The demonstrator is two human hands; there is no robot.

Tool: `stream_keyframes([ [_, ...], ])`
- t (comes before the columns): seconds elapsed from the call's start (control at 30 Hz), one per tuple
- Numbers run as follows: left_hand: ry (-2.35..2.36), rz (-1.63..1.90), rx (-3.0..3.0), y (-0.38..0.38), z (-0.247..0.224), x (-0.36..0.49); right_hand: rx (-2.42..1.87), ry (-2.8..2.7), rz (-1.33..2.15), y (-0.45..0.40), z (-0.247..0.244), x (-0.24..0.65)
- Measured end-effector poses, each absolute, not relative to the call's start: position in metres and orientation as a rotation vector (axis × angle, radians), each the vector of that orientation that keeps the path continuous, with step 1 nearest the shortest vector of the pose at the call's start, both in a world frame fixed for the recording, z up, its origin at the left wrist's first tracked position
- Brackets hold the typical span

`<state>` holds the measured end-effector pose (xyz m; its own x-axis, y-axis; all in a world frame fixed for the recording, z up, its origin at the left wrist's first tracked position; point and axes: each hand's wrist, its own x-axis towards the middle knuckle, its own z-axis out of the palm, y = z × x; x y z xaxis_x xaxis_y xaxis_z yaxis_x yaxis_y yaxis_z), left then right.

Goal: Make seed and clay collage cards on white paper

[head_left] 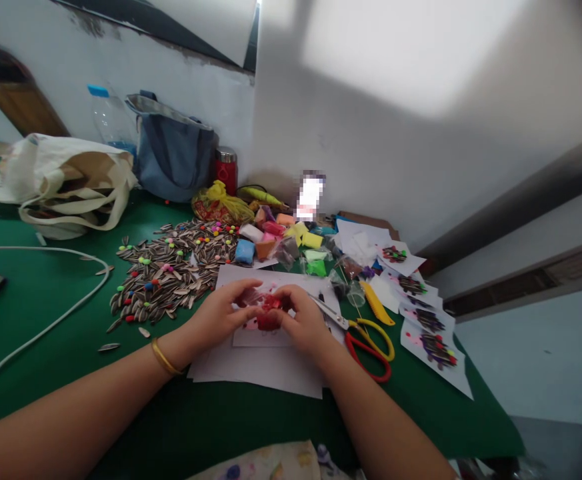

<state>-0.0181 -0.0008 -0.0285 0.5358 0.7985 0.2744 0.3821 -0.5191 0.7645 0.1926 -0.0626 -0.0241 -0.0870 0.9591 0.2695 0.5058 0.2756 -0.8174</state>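
A lump of red modelling clay in a clear plastic wrapper is held between my two hands, above the white paper sheets. My left hand, with a gold bangle at the wrist, grips the wrapper's left side between thumb and fingers. From the right, my right hand has its fingers closed round the packet. Below the packet, partly covered by my hands, lies a smaller sheet with a pink drawing. Scissors with one yellow and one red handle lie beside my right hand.
Sunflower seeds with coloured bits are heaped left of the paper. Wrapped clay blocks lie behind it. A yellow cutter and seed-decorated cards are at right. Bags, a red flask and a lit phone stand behind.
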Motion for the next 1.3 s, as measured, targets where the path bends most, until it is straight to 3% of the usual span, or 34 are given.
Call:
stream_keyframes([
  [0.67,0.894,0.906,2.263,-0.012,-0.021,-0.015,-1.316,-1.836,0.502,-0.063,-0.019,0.183],
  [1.0,1.105,0.842,2.27,0.009,-0.024,-0.024,-1.701,-1.947,0.035,-0.048,-0.022,0.22],
  [1.3,0.677,0.658,2.631,0.012,-0.022,-0.029,-1.654,-2.032,-0.028,-0.058,-0.017,0.221],
])
